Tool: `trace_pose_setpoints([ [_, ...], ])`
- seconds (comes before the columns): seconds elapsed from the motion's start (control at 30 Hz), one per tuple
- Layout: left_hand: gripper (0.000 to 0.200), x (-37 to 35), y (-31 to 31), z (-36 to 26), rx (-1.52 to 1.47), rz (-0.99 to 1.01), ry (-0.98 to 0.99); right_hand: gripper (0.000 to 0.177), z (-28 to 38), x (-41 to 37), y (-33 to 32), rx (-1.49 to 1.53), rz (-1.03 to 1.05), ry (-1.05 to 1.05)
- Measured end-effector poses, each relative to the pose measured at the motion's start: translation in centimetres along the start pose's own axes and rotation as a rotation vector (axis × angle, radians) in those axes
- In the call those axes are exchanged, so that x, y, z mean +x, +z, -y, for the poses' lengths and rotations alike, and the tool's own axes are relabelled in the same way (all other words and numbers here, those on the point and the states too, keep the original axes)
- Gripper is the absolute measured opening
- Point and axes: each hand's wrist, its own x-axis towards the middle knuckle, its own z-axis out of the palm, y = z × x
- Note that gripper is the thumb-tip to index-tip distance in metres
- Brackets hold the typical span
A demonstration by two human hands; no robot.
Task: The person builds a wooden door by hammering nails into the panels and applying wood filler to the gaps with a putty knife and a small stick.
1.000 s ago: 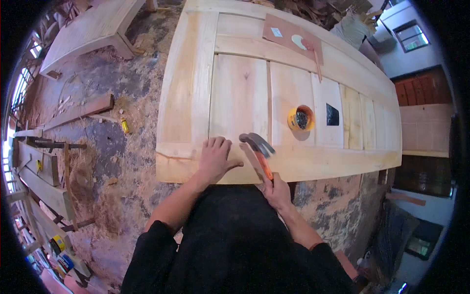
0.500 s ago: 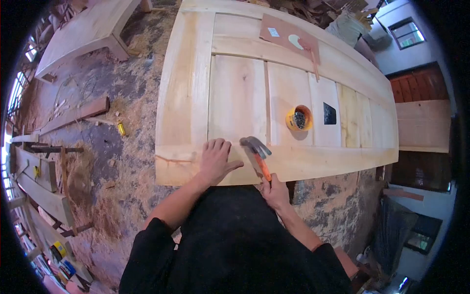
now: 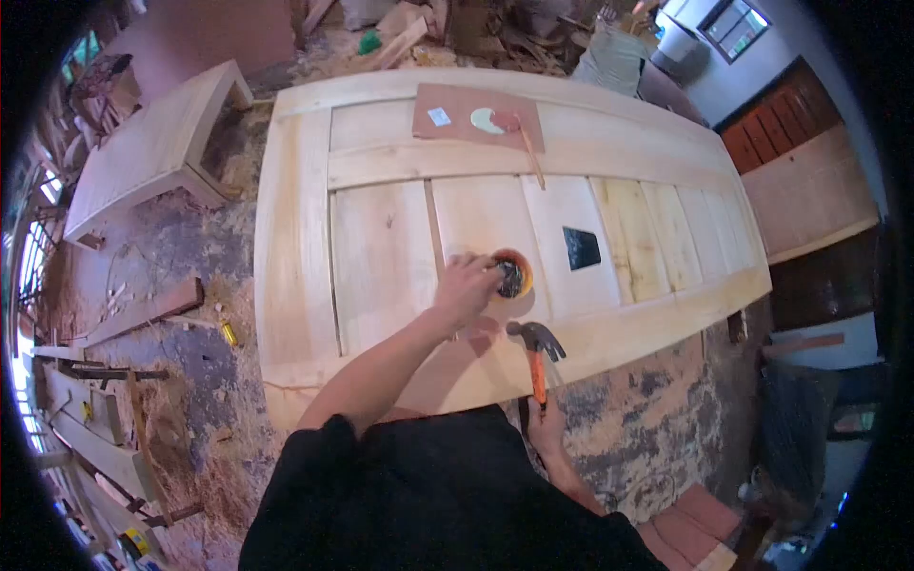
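Note:
A large pale wooden door [image 3: 381,257] lies flat in front of me. My left hand [image 3: 466,288] reaches over it, fingers at the rim of a small yellow tub [image 3: 514,274] of dark nails; whether it grips anything is hidden. My right hand [image 3: 545,425] holds a claw hammer [image 3: 537,350] by its orange handle at the door's near edge, the steel head resting over the bottom rail.
A brown board [image 3: 476,116] with a white patch and a stick lies at the door's far end. A small black square [image 3: 581,247] lies right of the tub. A wooden bench [image 3: 152,143] stands to the left; planks and sawdust cover the floor.
My left hand left the door's bottom rail and reached forward to the yellow tub. The hammer dropped back toward the near edge. The view swung, showing more of the door.

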Motion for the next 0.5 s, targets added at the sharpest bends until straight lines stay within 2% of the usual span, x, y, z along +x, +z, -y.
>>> trace_pose_setpoints([
  [0.1,0.014,5.5,2.1,-0.8,0.319,0.599,-0.027,0.029,-0.5,2.2,-2.7,0.021,0.105,0.022],
  [0.13,0.013,6.4,2.7,-1.2,0.354,0.622,-0.002,0.030,-2.2,2.7,-2.3,-0.009,0.032,-0.141],
  [0.2,0.013,7.6,3.6,-1.6,0.423,0.678,0.058,0.030,-3.3,3.7,-2.5,-0.025,0.031,-0.177],
  [0.3,0.014,8.4,4.2,-1.3,0.337,0.808,-0.047,0.029,-0.4,4.1,-4.0,-0.021,0.135,-0.126],
  [0.4,0.013,8.2,3.9,-0.8,0.280,0.747,0.016,0.028,0.8,5.4,-3.0,-0.085,0.229,-0.095],
  [0.5,0.015,8.7,3.4,-1.3,0.183,0.780,-0.105,0.027,2.1,6.2,-2.4,-0.122,0.237,-0.070],
])
